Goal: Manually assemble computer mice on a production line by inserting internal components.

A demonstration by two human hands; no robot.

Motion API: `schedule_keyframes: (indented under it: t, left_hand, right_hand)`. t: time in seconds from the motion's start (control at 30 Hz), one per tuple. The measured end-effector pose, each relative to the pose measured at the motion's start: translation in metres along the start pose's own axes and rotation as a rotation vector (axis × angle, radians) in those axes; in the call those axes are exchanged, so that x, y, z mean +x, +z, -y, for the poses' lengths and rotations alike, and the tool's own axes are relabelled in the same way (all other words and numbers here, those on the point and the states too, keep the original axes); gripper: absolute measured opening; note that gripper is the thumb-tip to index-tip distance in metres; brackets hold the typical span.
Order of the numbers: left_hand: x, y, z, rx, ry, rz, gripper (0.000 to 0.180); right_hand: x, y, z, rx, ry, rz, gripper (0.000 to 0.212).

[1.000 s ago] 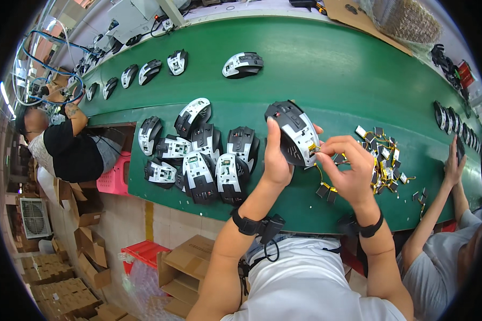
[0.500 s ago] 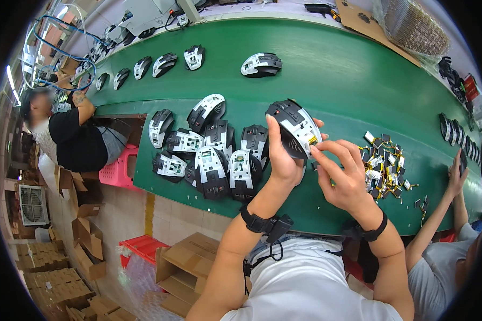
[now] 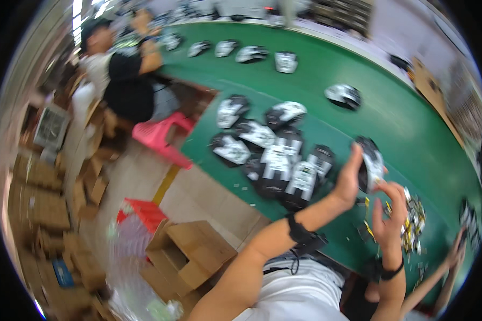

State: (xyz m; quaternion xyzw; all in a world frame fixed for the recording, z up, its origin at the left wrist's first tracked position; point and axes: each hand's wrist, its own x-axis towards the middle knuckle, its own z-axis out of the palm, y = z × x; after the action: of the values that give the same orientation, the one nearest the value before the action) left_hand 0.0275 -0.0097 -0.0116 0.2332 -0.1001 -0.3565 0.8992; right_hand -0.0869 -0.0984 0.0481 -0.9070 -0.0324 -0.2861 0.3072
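Note:
My left hand (image 3: 349, 181) grips a black and white computer mouse shell (image 3: 370, 163) and holds it up above the green table (image 3: 391, 117). My right hand (image 3: 389, 216) is beside it, fingers pinched at the shell's lower edge; whether a small part is between them is too blurred to tell. A heap of small yellow and silver parts (image 3: 412, 222) lies just right of my right hand. A cluster of several black and white mouse shells (image 3: 276, 155) lies on the table left of my left hand.
One mouse shell (image 3: 344, 95) lies alone farther back, and a row of shells (image 3: 241, 52) runs along the table's far side. A person in black (image 3: 124, 80) sits at the left by a pink stool (image 3: 158, 134). Cardboard boxes (image 3: 190, 257) and a red crate (image 3: 139, 214) stand on the floor. Another person's hand (image 3: 458, 251) reaches in at the right.
The view has swung to the left and down, so the floor and boxes now fill the left half. Both hands stay on the mouse shell.

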Motion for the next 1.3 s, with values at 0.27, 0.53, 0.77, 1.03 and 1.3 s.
schedule_keyframes:
  t: [0.27, 0.53, 0.77, 1.03, 1.3]
  left_hand:
    - [-0.004, 0.009, 0.002, 0.119, 0.114, -0.004, 0.051]
    - [0.002, 0.0, 0.02, 0.26, -0.032, 0.299, 0.064]
    - [-0.014, 0.04, -0.007, 0.45, -0.217, 0.675, 0.073]
    - [-0.056, 0.113, -0.044, 0.482, -0.311, 1.482, 0.044]
    - [-0.059, 0.043, -0.035, 0.864, -0.209, 0.74, 0.036]
  right_hand:
    - [-0.001, -0.012, -0.009, -0.08, 0.072, -0.019, 0.054]
    - [0.013, -0.002, -0.013, 0.147, 0.184, 0.147, 0.1]
    - [-0.012, -0.079, -0.153, 0.509, 0.646, -0.093, 0.065]
    - [0.013, -0.085, -0.29, 0.137, 0.572, 0.087, 0.072]
    - [0.075, 0.009, -0.28, -0.695, 0.788, 0.263, 0.094]
